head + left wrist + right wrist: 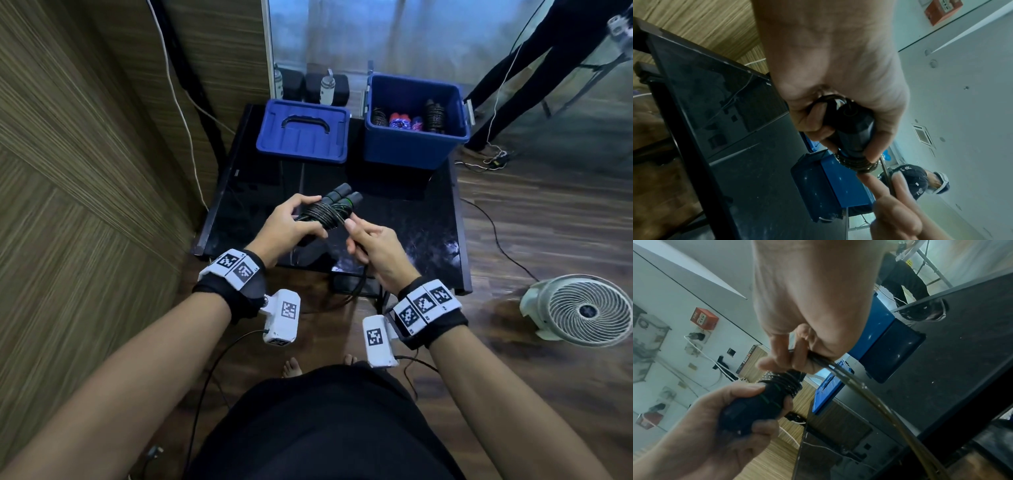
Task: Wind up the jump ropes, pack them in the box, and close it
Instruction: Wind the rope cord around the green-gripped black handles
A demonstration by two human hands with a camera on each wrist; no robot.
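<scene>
- Nearest, above the near edge of the black table (428,219), the left hand (287,228) wraps its curled fingers and thumb round the two black handles of a jump rope (329,214), held side by side; the left wrist view shows the fingers closed tight on the handle bodies.
- The cord is coiled in many turns round the middle of the handles; their far ends, with green rings, stick out past the coil toward the far side of the table.
- Just beside it, the right hand (375,248) pinches the loose length of cord (855,382) between curled fingers and thumb, right next to the coil; its thumb tip nearly touches the wound turns.
- From the right hand the loose cord drops past the near edge of the table toward the floor.
- At the far edge of the table, left of centre, the blue lid (303,135) lies flat with its handle side up, off the box.
- Just beside it at the far right corner stands the blue box (416,144), open; inside are wound ropes (409,120), dark ones at each end and red, blue and purple ones between.
- On the floor right of the table sits a white fan (582,310).
- Behind the table a mirror leans at the wall with a bottle (327,89) in front of it.
</scene>
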